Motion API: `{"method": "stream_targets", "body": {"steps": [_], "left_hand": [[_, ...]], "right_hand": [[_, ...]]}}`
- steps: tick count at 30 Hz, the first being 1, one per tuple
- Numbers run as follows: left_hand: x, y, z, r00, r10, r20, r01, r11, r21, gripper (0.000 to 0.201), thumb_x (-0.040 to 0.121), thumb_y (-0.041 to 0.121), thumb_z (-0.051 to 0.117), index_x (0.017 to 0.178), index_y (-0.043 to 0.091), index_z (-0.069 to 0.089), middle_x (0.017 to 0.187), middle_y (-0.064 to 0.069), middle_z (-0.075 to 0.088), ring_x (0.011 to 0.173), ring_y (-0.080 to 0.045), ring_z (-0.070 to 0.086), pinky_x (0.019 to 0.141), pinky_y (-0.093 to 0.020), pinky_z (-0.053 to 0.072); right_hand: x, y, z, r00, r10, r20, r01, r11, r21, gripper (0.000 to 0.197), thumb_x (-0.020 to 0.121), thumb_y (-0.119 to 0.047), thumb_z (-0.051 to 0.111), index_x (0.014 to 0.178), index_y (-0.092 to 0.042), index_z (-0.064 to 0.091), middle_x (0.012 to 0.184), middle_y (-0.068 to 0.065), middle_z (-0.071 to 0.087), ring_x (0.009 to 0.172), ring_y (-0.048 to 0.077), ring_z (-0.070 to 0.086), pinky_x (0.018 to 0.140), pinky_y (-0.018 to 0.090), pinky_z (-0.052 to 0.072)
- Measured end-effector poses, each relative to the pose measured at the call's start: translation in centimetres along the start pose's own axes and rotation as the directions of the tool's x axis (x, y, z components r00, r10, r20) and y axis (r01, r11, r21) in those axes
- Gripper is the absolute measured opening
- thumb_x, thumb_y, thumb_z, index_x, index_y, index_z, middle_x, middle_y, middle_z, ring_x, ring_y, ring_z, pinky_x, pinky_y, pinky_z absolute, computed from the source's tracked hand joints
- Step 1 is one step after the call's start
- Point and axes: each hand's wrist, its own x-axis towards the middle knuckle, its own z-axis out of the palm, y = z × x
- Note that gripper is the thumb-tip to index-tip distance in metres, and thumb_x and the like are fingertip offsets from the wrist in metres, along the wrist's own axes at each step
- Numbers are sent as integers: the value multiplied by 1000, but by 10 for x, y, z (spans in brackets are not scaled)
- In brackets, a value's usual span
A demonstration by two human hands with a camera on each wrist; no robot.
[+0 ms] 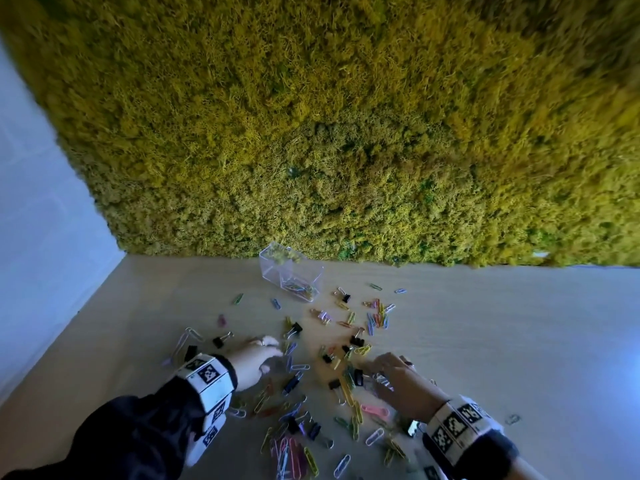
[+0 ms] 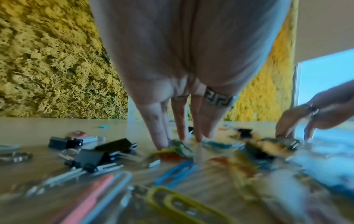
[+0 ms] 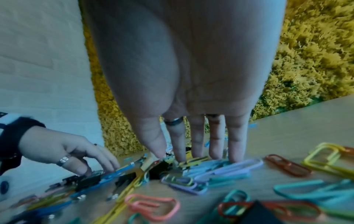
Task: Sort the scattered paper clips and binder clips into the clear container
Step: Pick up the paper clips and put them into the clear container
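Observation:
The clear container (image 1: 291, 277) stands at the back of the wooden table (image 1: 502, 323), with several coloured paper clips in its bottom. Coloured paper clips (image 1: 356, 407) and black binder clips (image 1: 295, 329) lie scattered in front of it. My left hand (image 1: 275, 349) reaches into the left of the pile; its straight fingers (image 2: 180, 131) touch a green and yellow clip (image 2: 172, 149). My right hand (image 1: 379, 368) is on the right of the pile, fingers (image 3: 197, 142) spread and straight, tips pressing on lilac and yellow clips (image 3: 220, 165). Neither hand lifts anything.
A yellow-green moss wall (image 1: 346, 133) rises right behind the table. A white wall (image 1: 34, 237) closes the left side. A large lilac clip (image 1: 188, 336) lies left of my left hand, and more clips (image 1: 294, 455) are heaped near the table's front edge.

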Motion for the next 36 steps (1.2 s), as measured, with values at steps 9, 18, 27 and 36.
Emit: {"method": "stream_targets", "body": {"steps": [9,18,27,36], "left_hand": [[-45,11,3,990,-106,91,100,992,75,70,82,40,63,140,26,28,145,11,21,131,-14,31,107,-35,27],[-44,21,21,997,-68,35,70,997,-38,64,75,40,69,130,27,41,133,4,35,124,-17,37,100,-36,38],[-38,31,11,992,-124,-7,124,992,19,29,87,21,56,115,18,52,128,-6,49,118,-23,47,95,-30,38],[-38,35,4,985,-174,17,174,985,-16,22,75,31,68,83,23,49,105,1,48,101,-19,55,81,-30,46]], "right_hand": [[-30,-2,10,991,26,128,-16,997,-78,122,34,-97,13,128,-26,46,131,-5,40,110,14,50,99,30,45],[-31,-16,25,994,-22,108,28,998,-61,69,58,-55,73,120,-33,53,125,-15,41,116,9,41,103,25,39],[-11,-28,12,997,-44,60,47,997,-64,9,86,-24,58,93,-31,59,89,-15,52,77,-4,53,68,1,42],[7,-18,6,996,-23,82,34,991,-128,22,82,-19,55,103,-17,64,79,-17,52,72,-2,52,76,11,48]]}}
